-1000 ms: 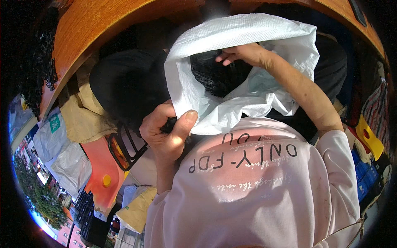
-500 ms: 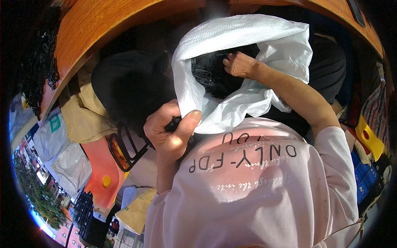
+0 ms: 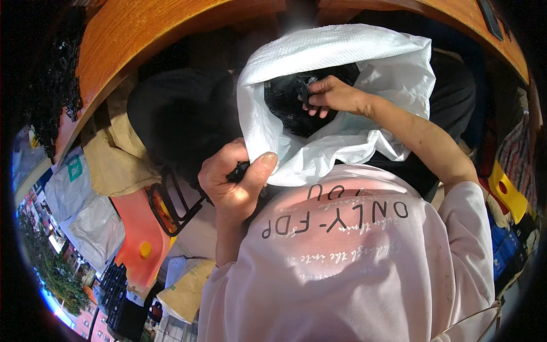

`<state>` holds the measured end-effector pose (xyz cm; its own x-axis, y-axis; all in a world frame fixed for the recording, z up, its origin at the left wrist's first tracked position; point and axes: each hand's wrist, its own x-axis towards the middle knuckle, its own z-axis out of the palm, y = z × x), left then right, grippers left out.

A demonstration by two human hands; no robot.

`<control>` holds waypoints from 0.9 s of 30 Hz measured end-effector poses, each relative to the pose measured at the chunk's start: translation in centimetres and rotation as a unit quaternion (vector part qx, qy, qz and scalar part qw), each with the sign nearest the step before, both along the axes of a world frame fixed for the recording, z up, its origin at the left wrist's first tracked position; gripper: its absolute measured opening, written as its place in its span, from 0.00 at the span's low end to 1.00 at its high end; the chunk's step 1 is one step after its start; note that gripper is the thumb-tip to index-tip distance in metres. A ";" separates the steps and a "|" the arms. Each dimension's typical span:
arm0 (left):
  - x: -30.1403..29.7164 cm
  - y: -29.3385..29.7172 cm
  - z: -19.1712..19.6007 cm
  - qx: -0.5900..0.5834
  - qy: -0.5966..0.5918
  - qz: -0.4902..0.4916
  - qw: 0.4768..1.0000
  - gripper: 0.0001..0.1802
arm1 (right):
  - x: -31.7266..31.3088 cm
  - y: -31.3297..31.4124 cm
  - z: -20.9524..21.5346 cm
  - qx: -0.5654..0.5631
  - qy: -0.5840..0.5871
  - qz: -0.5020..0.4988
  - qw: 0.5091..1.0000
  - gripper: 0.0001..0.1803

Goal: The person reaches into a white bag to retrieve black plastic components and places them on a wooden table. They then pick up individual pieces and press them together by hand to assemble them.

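left hand (image 3: 233, 185) pinches the white woven sack (image 3: 342, 97) rim. right hand (image 3: 333, 94) grips black parts (image 3: 285, 105) inside. a black heap (image 3: 182, 119) crowds the wooden table edge (image 3: 131, 40).

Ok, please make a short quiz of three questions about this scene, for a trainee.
1. True or false: the right hand is inside the white woven sack.
2. Which hand pinches the sack's near rim? A left, B right.
3. What colour are the parts in the sack?

Key: 1 true. 2 A, the left hand has its grip on the rim. 3 black.
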<state>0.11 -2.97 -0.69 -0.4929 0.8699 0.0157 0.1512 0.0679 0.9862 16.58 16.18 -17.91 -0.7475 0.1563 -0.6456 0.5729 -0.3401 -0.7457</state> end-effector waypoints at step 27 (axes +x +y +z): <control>1.2 0.2 0.2 -0.028 -0.029 0.000 0.999 0.08 | -1.2 1.8 -11.0 0.700 -0.093 0.255 0.661 0.11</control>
<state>1.30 -2.80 -0.52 -0.4921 0.8684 -0.0616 0.0931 0.1228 0.9881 15.41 18.03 -28.92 -0.8619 0.4549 -0.2240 0.4720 0.8812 -0.0269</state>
